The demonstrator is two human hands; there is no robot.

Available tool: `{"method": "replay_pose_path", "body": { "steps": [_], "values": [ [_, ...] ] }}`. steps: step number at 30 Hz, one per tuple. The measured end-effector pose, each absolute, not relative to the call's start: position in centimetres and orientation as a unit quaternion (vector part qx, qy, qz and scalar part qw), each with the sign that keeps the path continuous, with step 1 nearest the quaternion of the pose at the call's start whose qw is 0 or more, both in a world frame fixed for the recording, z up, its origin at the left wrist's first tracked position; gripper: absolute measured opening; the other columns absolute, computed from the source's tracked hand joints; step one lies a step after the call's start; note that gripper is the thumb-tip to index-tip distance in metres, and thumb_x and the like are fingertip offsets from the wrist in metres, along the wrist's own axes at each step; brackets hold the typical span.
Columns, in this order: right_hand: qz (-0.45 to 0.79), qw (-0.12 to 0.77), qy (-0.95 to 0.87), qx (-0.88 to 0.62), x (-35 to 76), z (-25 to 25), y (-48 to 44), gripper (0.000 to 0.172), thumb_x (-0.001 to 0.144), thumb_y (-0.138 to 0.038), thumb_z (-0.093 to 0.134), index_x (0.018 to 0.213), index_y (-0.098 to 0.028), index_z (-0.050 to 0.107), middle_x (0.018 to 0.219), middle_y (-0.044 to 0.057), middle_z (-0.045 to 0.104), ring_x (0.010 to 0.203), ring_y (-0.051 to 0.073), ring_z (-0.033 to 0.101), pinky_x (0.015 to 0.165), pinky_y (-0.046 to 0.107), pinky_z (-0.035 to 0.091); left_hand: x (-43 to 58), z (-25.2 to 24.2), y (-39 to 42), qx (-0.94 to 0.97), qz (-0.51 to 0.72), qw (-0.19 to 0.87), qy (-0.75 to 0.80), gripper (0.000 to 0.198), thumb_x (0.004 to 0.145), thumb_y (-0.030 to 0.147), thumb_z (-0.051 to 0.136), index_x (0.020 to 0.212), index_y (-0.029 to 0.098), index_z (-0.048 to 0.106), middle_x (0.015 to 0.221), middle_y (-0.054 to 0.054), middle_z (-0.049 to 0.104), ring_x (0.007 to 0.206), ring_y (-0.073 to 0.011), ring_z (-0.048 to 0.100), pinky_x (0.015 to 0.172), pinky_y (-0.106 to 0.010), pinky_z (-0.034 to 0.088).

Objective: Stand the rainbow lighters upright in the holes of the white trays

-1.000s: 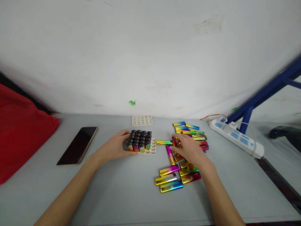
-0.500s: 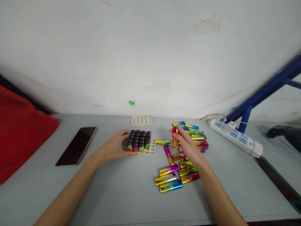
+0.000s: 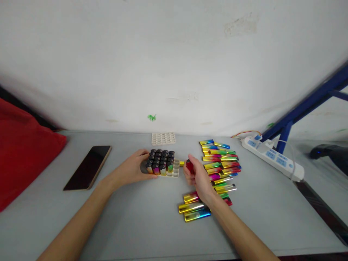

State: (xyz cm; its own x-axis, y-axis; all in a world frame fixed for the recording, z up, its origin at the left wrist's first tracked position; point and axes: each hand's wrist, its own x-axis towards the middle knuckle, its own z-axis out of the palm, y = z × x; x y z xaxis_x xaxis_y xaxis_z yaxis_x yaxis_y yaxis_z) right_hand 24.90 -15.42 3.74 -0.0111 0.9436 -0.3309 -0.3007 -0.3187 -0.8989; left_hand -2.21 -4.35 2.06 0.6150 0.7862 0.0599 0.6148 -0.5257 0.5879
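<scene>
Several upright tubes with black tops (image 3: 162,156) and shiny coloured bodies stand packed in a cream tray (image 3: 176,170) with rows of holes. My left hand (image 3: 136,166) grips this group from its left side, thumb and fingers round it; a dark grey piece shows inside the grip. Just right of the tray, my right hand (image 3: 199,177) is closed on a shiny red tube (image 3: 189,166), seen nearly end-on and partly hidden by the fingers. Bare holes show on the tray's right side. Loose metallic two-tone tubes (image 3: 197,215) lie under and beyond my right hand.
A second cream tray (image 3: 163,138) lies near the wall. To the left are a phone (image 3: 88,167) and a red cloth-like item (image 3: 24,152). A white power strip (image 3: 272,157), a blue metal frame (image 3: 301,108) and a black device (image 3: 330,154) are on the right.
My right hand has moved left from the loose pile with the red tube, which is now turned nearly end-on beside the tray. My left hand stays at the packed tubes.
</scene>
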Motion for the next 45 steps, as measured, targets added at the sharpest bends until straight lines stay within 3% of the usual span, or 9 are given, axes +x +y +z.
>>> {"method": "replay_pose_path", "body": {
  "steps": [6,11,15,19,23,27,35,40,45],
  "values": [
    [0.672,0.47,-0.301,-0.486,24.6,3.5,-15.6,0.051,0.078,-0.067,0.062,0.058,-0.028,0.036,0.054,-0.01,0.022,0.049,0.008,0.011,0.046,0.027,0.007,-2.2,2.2,-4.5,0.861,0.153,0.266,0.406,0.062,0.075,0.065,0.093,0.116,0.021,0.081,0.133,-0.013,0.074,0.126,-0.0386,0.071,0.118,-0.054,0.059],
    [0.667,0.48,-0.314,-0.476,24.9,3.3,-15.2,0.063,0.081,-0.083,0.068,0.066,-0.026,0.047,0.056,-0.011,0.026,0.051,0.008,0.014,0.048,0.026,0.011,-2.2,2.1,-4.4,0.861,0.141,0.268,0.41,0.06,0.074,0.065,0.094,0.112,0.021,0.081,0.131,-0.014,0.073,0.126,-0.0398,0.071,0.118,-0.056,0.059],
    [0.586,0.535,-0.386,-0.471,25.6,2.8,-14.9,0.073,0.088,-0.096,0.064,0.084,-0.023,0.065,0.063,-0.006,0.045,0.056,0.013,0.035,0.053,0.027,0.031,-2.2,2.1,-4.4,0.86,0.147,0.273,0.406,0.062,0.073,0.065,0.095,0.113,0.02,0.081,0.132,-0.015,0.073,0.127,-0.041,0.07,0.118,-0.058,0.058],
    [0.451,0.528,-0.511,-0.506,26.4,3.0,-15.3,0.056,0.106,-0.078,0.06,0.109,-0.025,0.074,0.087,0.001,0.065,0.078,0.02,0.061,0.074,0.033,0.053,-2.2,2.2,-4.5,0.858,0.16,0.275,0.404,0.06,0.072,0.062,0.096,0.115,0.023,0.081,0.132,-0.014,0.075,0.127,-0.0407,0.071,0.117,-0.056,0.059],
    [0.282,0.493,-0.632,-0.527,26.9,3.8,-15.8,0.035,0.106,-0.06,0.072,0.105,-0.025,0.078,0.11,0.01,0.076,0.105,0.028,0.072,0.097,0.042,0.059,-2.2,2.2,-4.5,0.859,0.162,0.273,0.402,0.058,0.072,0.061,0.096,0.113,0.023,0.081,0.13,-0.014,0.075,0.124,-0.04,0.072,0.115,-0.055,0.06],
    [0.252,0.45,-0.677,-0.525,26.8,3.9,-16.1,0.028,0.11,-0.049,0.072,0.098,-0.026,0.082,0.087,0.006,0.078,0.082,0.025,0.073,0.085,0.039,0.061,-2.2,2.3,-4.5,0.861,0.155,0.276,0.398,0.061,0.074,0.064,0.095,0.116,0.021,0.081,0.13,-0.014,0.074,0.127,-0.0406,0.07,0.117,-0.056,0.058],
    [0.202,0.385,-0.764,-0.477,26.2,1.8,-16.0,0.024,0.116,-0.039,0.067,0.125,-0.023,0.082,0.112,0.012,0.087,0.1,0.029,0.083,0.094,0.041,0.066,-2.1,2.3,-4.6,0.858,0.153,0.276,0.406,0.062,0.074,0.063,0.094,0.119,0.022,0.081,0.133,-0.014,0.074,0.128,-0.0415,0.071,0.118,-0.056,0.058],
    [0.111,0.301,-0.813,-0.486,25.7,2.6,-16.1,0.022,0.118,-0.035,0.062,0.126,-0.023,0.079,0.113,0.013,0.084,0.106,0.03,0.081,0.097,0.044,0.065,-2.2,2.1,-4.5,0.858,0.157,0.27,0.409,0.061,0.071,0.063,0.096,0.116,0.024,0.081,0.13,-0.013,0.075,0.125,-0.0404,0.072,0.115,-0.054,0.06],
    [0.058,0.259,-0.814,-0.517,25.5,2.8,-15.9,0.021,0.118,-0.037,0.063,0.115,-0.022,0.078,0.104,0.012,0.084,0.095,0.03,0.08,0.088,0.041,0.062,-2.2,2.0,-4.5,0.86,0.16,0.274,0.399,0.058,0.075,0.059,0.096,0.116,0.021,0.081,0.13,-0.013,0.074,0.125,-0.039,0.071,0.117,-0.055,0.059]
  ]
}}
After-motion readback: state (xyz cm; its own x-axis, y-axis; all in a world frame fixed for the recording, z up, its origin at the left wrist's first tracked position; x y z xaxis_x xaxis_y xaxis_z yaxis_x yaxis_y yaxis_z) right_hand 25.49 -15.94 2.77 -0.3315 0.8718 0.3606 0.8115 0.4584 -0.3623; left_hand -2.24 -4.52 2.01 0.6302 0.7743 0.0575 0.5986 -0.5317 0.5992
